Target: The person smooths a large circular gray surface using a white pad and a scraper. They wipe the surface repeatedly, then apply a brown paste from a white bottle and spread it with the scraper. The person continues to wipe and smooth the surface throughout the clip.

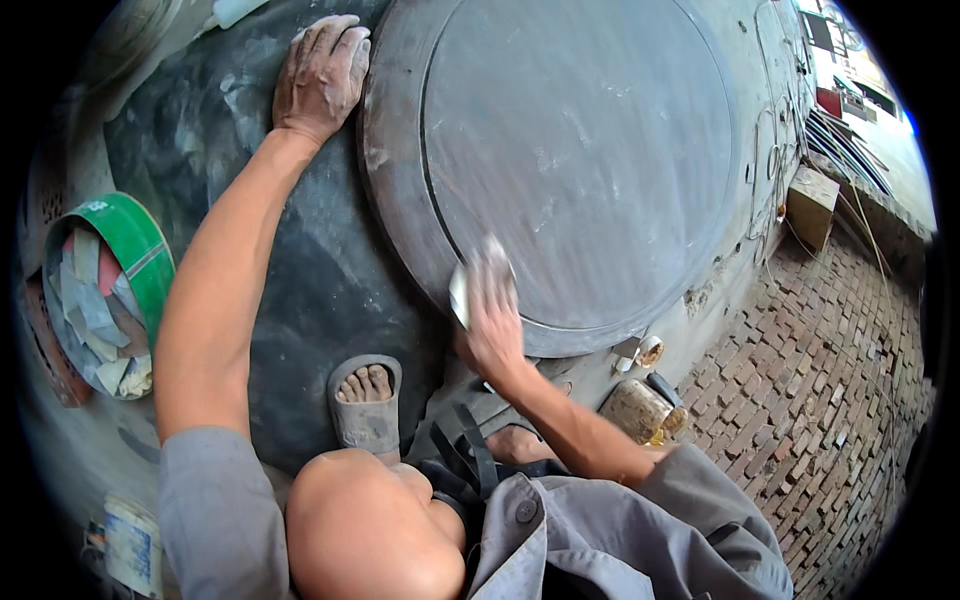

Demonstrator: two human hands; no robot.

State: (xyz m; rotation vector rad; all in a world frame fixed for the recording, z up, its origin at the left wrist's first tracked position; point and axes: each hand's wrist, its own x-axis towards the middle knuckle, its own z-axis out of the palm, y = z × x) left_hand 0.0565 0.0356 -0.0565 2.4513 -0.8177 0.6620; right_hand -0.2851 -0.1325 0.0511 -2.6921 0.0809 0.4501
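A large round grey disc [580,150], dusted with pale streaks, lies in front of me. A dark groove runs just inside its rim. My right hand [490,315] presses on its near left edge, across the groove. Beneath those fingers shows a pale flat piece of what looks like sandpaper [460,297]; hand and piece are slightly blurred. My left hand [322,80] lies with fingers stretched out on the dark sheet [240,160], right beside the disc's far left rim. It holds nothing that I can see, and its fingers are whitened with dust.
A green round tub [145,245] of torn sheet scraps [95,300] stands at the left. My sandalled foot [365,400] is on the dark sheet. Near the disc's lower right lie a stone-like block [637,410] and a small roll [650,350]. Brick paving [790,400] and a wooden box [811,205] are at the right.
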